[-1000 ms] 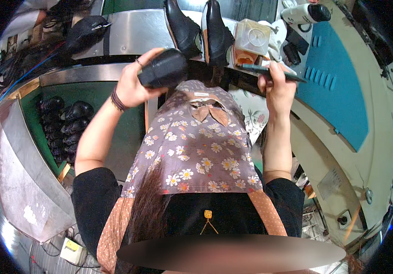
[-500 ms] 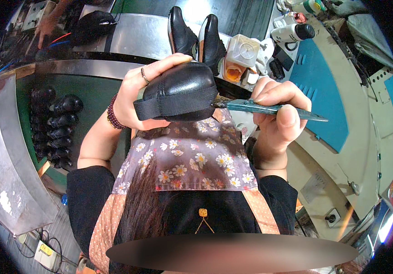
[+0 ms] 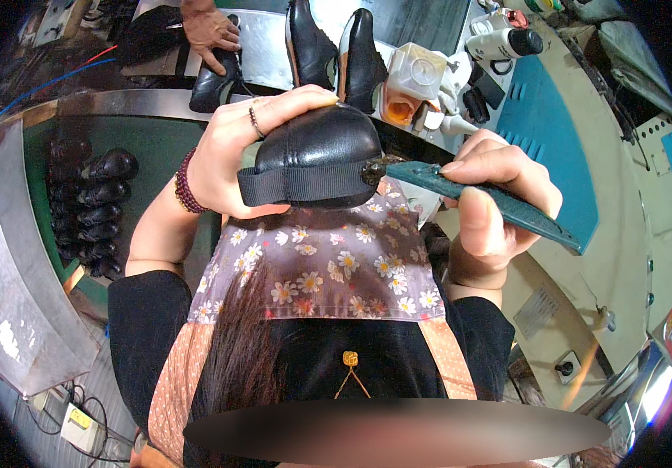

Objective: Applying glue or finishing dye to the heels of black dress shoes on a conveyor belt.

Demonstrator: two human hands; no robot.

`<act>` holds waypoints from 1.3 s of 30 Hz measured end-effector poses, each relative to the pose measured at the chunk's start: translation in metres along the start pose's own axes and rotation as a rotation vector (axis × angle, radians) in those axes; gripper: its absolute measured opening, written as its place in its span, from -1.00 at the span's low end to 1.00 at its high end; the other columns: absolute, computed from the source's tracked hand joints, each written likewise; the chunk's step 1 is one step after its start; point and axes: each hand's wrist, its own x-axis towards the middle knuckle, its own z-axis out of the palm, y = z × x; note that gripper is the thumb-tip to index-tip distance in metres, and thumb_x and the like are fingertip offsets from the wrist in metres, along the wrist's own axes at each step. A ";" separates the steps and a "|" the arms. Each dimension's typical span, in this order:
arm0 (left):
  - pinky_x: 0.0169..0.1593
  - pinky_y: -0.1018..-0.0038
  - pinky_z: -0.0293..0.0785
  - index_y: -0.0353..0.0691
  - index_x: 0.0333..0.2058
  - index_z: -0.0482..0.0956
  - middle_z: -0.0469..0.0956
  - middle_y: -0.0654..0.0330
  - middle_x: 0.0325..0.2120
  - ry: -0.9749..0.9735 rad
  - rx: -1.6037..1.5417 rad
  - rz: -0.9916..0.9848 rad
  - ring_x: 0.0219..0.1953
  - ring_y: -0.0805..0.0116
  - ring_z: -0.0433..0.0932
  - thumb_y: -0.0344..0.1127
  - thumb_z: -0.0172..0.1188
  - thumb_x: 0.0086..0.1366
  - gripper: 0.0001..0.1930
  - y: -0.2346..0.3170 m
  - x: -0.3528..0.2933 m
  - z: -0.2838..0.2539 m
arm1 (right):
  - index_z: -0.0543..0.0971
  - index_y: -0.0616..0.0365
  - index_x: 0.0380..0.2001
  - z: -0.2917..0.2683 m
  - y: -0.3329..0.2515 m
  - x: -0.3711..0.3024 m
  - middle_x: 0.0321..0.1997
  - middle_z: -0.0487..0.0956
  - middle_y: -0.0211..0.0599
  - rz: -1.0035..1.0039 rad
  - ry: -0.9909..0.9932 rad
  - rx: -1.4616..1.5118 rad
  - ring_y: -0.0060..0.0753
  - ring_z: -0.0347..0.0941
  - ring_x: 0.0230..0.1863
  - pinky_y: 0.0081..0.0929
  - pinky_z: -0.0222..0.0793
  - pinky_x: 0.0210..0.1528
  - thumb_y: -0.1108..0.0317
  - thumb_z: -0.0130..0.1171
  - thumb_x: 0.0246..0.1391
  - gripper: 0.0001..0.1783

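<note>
- The left hand (image 3: 226,156) grasps a black shoe (image 3: 324,136), its fingers over the far side and its thumb along the near one.
- That held shoe is in front of the person's flowered apron (image 3: 312,265), raised off the surface (image 3: 262,47); a ribbed black band (image 3: 304,186) runs across it.
- Just right of the held shoe, the right hand (image 3: 503,195) pinches a dark green brush (image 3: 476,195) between thumb and fingers, its bristle end meeting the shoe at the band's right end.
- Beyond the held shoe, two black shoes (image 3: 311,51) stand side by side on the surface.
- Beyond it and to the right are a clear plastic tub (image 3: 415,70) and, farther off, a white bottle with a black cap (image 3: 500,45) lying on its side.
- Beyond it and to the left, another person's hand (image 3: 212,35) rests on a black shoe.
- Well left of the held shoe, black shoes (image 3: 102,195) sit in rows.
</note>
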 end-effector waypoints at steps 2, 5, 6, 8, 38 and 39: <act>0.07 0.35 0.40 -0.46 0.05 0.39 0.48 -0.11 -0.02 -0.017 0.011 -0.005 -0.01 0.03 0.54 -0.08 0.37 -0.25 -0.15 -0.002 -0.001 0.001 | 0.51 0.34 -0.61 0.003 0.000 -0.001 -0.67 0.48 -0.27 -0.054 0.003 -0.141 -0.49 0.31 -0.68 -0.56 0.14 -0.57 0.08 0.35 -0.13 -0.54; 0.07 0.34 0.40 -0.46 0.06 0.38 0.48 -0.12 -0.02 -0.018 0.041 0.009 -0.01 0.03 0.54 -0.05 0.38 -0.25 -0.13 -0.005 -0.002 0.002 | 0.52 0.33 -0.63 -0.001 -0.001 -0.003 -0.68 0.48 -0.28 -0.065 -0.017 -0.137 -0.46 0.31 -0.66 -0.54 0.14 -0.56 0.13 0.36 -0.19 -0.58; 0.09 0.35 0.39 -0.47 0.06 0.38 0.49 -0.12 -0.02 0.003 0.012 0.014 0.00 0.05 0.54 -0.03 0.38 -0.23 -0.12 -0.006 -0.002 0.003 | 0.53 0.33 -0.63 -0.002 -0.002 -0.003 -0.68 0.48 -0.28 -0.070 -0.029 -0.133 -0.46 0.31 -0.66 -0.54 0.14 -0.56 0.16 0.35 -0.21 -0.61; 0.10 0.35 0.38 -0.48 0.07 0.37 0.49 -0.11 -0.02 0.018 -0.016 0.020 0.00 0.06 0.54 -0.01 0.39 -0.22 -0.11 -0.006 -0.002 0.005 | 0.53 0.34 -0.63 -0.004 -0.004 -0.003 -0.68 0.47 -0.28 -0.068 -0.029 -0.174 -0.45 0.30 -0.66 -0.53 0.14 -0.56 0.20 0.34 -0.23 -0.65; 0.19 0.24 0.33 -0.48 0.01 0.42 0.48 -0.12 -0.02 0.030 -0.256 -0.195 0.06 0.07 0.47 0.46 0.30 -0.28 0.10 0.015 -0.003 0.014 | 0.53 0.31 -0.60 0.017 -0.017 0.003 -0.68 0.45 -0.32 0.031 0.048 0.208 -0.50 0.22 -0.71 -0.52 0.09 -0.59 0.28 0.38 -0.10 -0.69; 0.19 0.24 0.33 -0.49 0.01 0.42 0.48 -0.13 -0.02 0.040 -0.277 -0.223 0.06 0.07 0.48 0.47 0.29 -0.27 0.10 0.016 -0.002 0.015 | 0.53 0.31 -0.60 0.017 -0.020 0.006 -0.69 0.45 -0.32 0.082 0.086 0.178 -0.49 0.23 -0.71 -0.52 0.09 -0.59 0.26 0.39 -0.11 -0.68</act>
